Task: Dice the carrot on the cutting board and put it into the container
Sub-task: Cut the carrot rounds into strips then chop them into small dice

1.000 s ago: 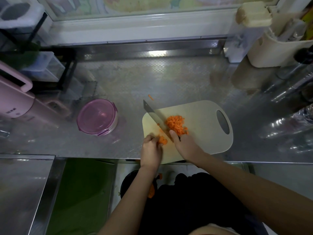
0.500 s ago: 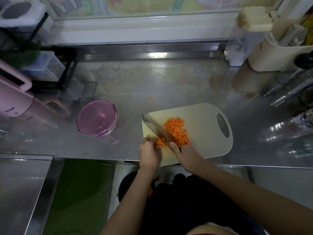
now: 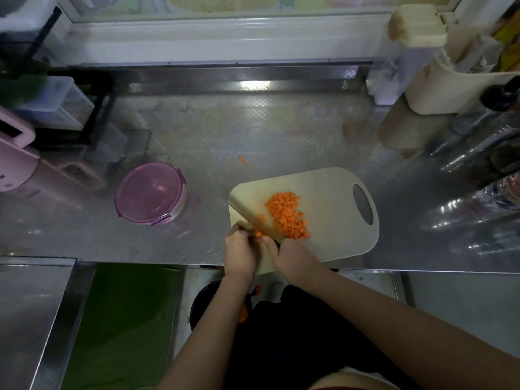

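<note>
A pale cutting board (image 3: pixel 332 209) lies on the steel counter, its handle hole to the right. A heap of diced carrot (image 3: pixel 287 215) sits in the board's middle. My right hand (image 3: pixel 292 257) grips the knife (image 3: pixel 253 218) by its handle, the blade slanting up-left across the board's left part, flat side showing. My left hand (image 3: pixel 239 249) pinches a small carrot piece (image 3: pixel 258 235) right beside the blade at the board's near-left corner. The round container (image 3: pixel 150 191), closed with a purple clip lid, stands on the counter to the board's left.
A stray carrot bit (image 3: pixel 243 160) lies on the counter behind the board. A pink appliance (image 3: pixel 15 161) stands far left, a cream utensil holder (image 3: pixel 450 85) and clear bottles (image 3: pixel 484 164) at right. The counter's front edge runs just under my hands, with a black bin (image 3: pixel 208 302) below.
The knife blade has swung down and tilted flat beside the diced heap. My left hand stays on the small carrot piece at the board's near-left corner.
</note>
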### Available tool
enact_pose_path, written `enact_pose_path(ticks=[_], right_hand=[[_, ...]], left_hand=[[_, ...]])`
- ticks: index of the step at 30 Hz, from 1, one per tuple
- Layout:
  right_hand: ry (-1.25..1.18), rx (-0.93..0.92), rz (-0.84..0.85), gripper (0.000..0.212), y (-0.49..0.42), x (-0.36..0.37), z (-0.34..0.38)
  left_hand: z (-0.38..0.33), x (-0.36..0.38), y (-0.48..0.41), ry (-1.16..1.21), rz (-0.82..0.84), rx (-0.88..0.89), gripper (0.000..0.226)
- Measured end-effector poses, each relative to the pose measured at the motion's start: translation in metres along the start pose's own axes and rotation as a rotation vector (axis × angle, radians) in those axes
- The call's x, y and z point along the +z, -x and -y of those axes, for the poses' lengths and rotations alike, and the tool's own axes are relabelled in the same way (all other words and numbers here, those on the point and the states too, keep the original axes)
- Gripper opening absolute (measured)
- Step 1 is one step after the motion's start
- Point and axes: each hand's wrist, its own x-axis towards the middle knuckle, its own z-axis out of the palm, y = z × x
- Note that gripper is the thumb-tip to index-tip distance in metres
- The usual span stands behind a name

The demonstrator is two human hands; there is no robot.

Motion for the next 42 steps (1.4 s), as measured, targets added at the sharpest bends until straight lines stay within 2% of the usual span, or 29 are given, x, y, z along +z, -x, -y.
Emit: enact_pose_path(ticks=[5, 9, 13, 18, 29, 42], right_hand=[[-0.049, -0.030, 0.007, 0.063, -0.014, -0.001, 0.001], [-0.125, 0.015, 0.059, 0.059, -0.019, -0.008, -0.006], [-0.204, -0.009, 0.041, 0.060, -0.015, -0.016, -0.008], [-0.237, -0.011, 0.056, 0.061, -0.005, -0.026, -0.013], [-0.205, -0.006, 0.109, 0.060, 0.003, -0.017, -0.021], [-0.022, 0.005, 0.100, 0.058, 0.005, -0.007, -0.008]], left_hand=[[0.000, 0.000, 0.002, -0.001, 0.008, 0.006, 0.016], [-0.001, -0.002, 0.005, 0.051, -0.009, -0.001, 0.019], [-0.001, -0.005, 0.005, 0.120, -0.029, -0.050, 0.027], [-0.001, -0.008, 0.007, 0.122, -0.022, -0.016, 0.036], [-0.001, -0.001, 0.011, 0.074, -0.084, -0.067, 0.016], [-0.002, -0.003, 0.005, 0.123, -0.062, -0.153, 0.010]])
